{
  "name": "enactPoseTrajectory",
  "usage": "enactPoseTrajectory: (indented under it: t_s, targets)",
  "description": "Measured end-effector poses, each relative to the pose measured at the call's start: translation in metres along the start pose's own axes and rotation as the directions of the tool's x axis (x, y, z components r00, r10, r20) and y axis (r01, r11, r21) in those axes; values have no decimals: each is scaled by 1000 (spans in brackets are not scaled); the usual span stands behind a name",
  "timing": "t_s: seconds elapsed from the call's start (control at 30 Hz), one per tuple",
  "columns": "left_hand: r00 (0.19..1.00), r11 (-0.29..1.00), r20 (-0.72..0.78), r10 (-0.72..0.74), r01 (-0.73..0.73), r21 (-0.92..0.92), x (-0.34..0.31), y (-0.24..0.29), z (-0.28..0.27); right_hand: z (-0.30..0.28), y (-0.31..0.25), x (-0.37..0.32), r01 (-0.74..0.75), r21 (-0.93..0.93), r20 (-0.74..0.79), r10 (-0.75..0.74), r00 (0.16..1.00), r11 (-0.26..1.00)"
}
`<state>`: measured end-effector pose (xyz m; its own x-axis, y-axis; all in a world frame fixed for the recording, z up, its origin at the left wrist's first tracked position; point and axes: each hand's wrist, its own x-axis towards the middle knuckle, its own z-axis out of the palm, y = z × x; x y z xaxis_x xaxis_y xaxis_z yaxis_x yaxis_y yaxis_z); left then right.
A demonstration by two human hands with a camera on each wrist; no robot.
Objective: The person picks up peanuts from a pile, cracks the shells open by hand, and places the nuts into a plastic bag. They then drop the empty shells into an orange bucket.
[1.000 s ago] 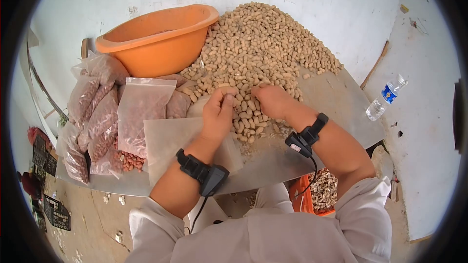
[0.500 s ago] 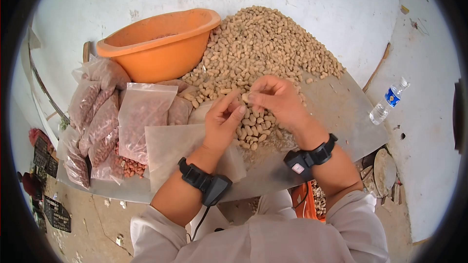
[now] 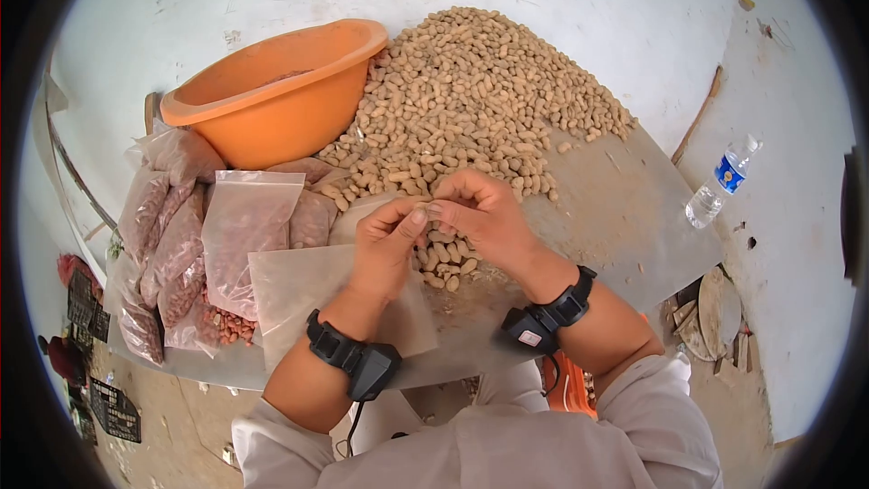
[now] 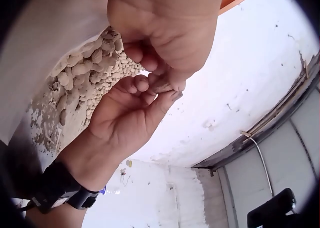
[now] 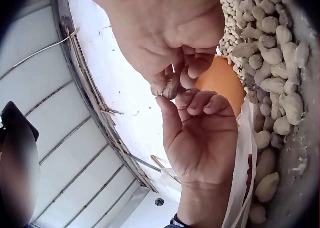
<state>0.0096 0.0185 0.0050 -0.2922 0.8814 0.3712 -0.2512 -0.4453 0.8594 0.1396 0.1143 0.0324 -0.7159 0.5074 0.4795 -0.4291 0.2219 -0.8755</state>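
My left hand (image 3: 380, 249) and right hand (image 3: 484, 222) meet fingertip to fingertip over the near end of a heap of unshelled peanuts (image 3: 480, 91). Between them is a single peanut (image 5: 171, 86), its rough shell showing in the right wrist view. The right thumb and fingers pinch it from one side, the left thumb and bent fingers from the other. In the head view the fingers mostly hide it. Just below the hands lies a small cluster of peanuts (image 3: 444, 263), beside a flat plastic bag (image 3: 303, 294) under my left forearm.
An orange basin (image 3: 272, 118) stands behind, left of the heap. Filled bags of red kernels (image 3: 244, 226) crowd the table's left side, with loose kernels (image 3: 233, 324) near the front edge. A water bottle (image 3: 721, 183) is beyond the table (image 3: 597, 226) at right. Below sits an orange crate (image 3: 570, 385).
My right hand came up from the peanuts with one peanut in its fingers and moved left to meet the left hand. Both hands are now together, slightly lower in the head view.
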Motion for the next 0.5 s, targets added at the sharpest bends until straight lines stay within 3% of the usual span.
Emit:
enactPoseTrajectory:
  t_s: [0.13, 0.23, 0.33, 0.4, 0.43, 0.5]
  targets:
    - [1000, 992, 3, -3, 3, -126, 0, 3, 8, 4, -2, -4, -3, 99, -9, 4, 1000, 995]
    - [999, 987, -35, -16, 10, -160, -1, 5, 13, 8, -5, -6, 91, -27, -33, -92, 995, 995]
    - [997, 979, -64, -34, 21, -201, -3, 4, 17, 9, 4, -5, 163, 7, -49, -162, 986, 987]
    - [997, 982, -76, -33, 19, -187, -3, 2, 18, 7, 0, -7, 148, -135, -47, -156, 987, 980]
    - [997, 995, -73, -39, 32, -92, -4, 2, 16, 6, -2, -8, 139, -205, -46, -152, 987, 969]
    - [996, 993, -71, -52, 59, 98, -5, 1, 12, 6, 7, -5, 268, -409, -10, -298, 954, 872]
